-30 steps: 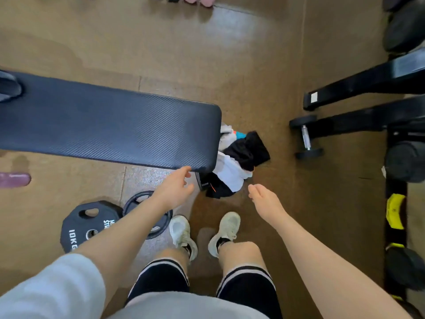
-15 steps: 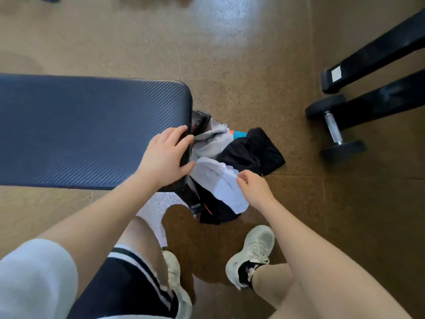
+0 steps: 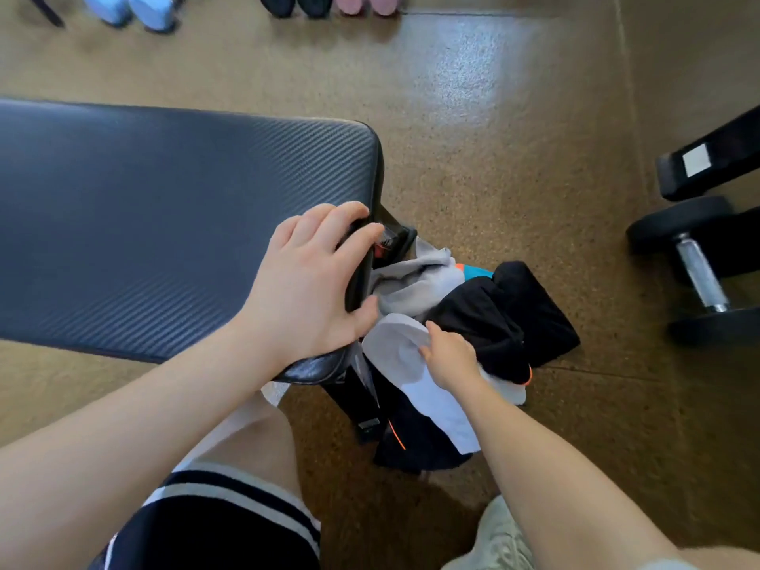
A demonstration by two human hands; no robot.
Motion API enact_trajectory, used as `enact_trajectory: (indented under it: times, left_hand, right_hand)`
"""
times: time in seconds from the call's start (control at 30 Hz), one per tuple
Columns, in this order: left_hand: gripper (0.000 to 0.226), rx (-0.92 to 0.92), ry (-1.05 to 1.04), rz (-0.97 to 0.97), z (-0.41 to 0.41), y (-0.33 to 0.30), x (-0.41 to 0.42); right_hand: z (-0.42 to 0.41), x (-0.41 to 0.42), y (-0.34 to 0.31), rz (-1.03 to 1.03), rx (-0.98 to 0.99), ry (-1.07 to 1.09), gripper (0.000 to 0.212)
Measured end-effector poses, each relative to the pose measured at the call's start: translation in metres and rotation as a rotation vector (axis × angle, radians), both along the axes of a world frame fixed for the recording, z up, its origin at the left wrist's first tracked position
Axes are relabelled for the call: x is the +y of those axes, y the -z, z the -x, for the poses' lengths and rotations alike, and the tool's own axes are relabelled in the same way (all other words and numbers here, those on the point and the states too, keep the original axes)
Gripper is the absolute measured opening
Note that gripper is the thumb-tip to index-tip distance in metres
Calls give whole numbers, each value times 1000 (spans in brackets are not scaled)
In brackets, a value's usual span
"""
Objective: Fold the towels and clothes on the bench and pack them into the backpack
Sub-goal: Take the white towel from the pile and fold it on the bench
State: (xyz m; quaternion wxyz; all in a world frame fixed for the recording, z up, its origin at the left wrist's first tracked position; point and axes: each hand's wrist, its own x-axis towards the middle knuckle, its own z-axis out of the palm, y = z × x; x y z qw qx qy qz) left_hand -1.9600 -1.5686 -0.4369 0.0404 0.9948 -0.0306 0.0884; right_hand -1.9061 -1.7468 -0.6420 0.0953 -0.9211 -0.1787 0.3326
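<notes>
The end of the dark padded desk (image 3: 164,224) is gripped by the left hand (image 3: 304,290), fingers curled over its edge. A white cloth (image 3: 415,388) is pinched by the right hand (image 3: 450,355) atop the clothes heaped in the black backpack (image 3: 411,442), which is set on the floor (image 3: 514,137) against the desk's end. A dumbbell (image 3: 699,273) is seen well apart at the right.

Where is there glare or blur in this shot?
Head view: glare streaks the floor beyond the bench; wide-angle distortion curves the bench's edges; the shoes at the top edge are smeared; both hands, left and right, look reasonably sharp.
</notes>
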Motion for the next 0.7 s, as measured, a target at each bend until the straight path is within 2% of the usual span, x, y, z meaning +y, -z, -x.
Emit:
enact_trajectory:
  times: [0.07,0.13,0.2,0.3,0.4,0.47,0.53,0.7]
  left_hand:
    - [63,-10,-8,16,0,1,0]
    - [63,-6,-22,26,0,2,0]
    - [63,23,-36,35,-1,1,1]
    - [63,166,-58,28,-1,-4,-1]
    - [70,402,-73,47,-3,-26,-9]
    - [78,556,-128,193,2,-48,-19]
    - [73,627,-106,368,17,-80,-29]
    - [62,625,18,837,65,-187,-53]
  right_hand:
    - [7,1,4,79,15,-37,12]
    - [13,-4,-6,-12,79,-16,29]
    - [13,-13,-36,-234,203,154,34]
    - [6,-25,-106,-412,282,350,28]
    - [3,-36,-188,-467,422,370,23]
    - [4,-43,-246,-484,460,336,23]
    - [7,-48,-303,-492,528,305,23]
    - [16,-38,-448,-530,704,132,26]
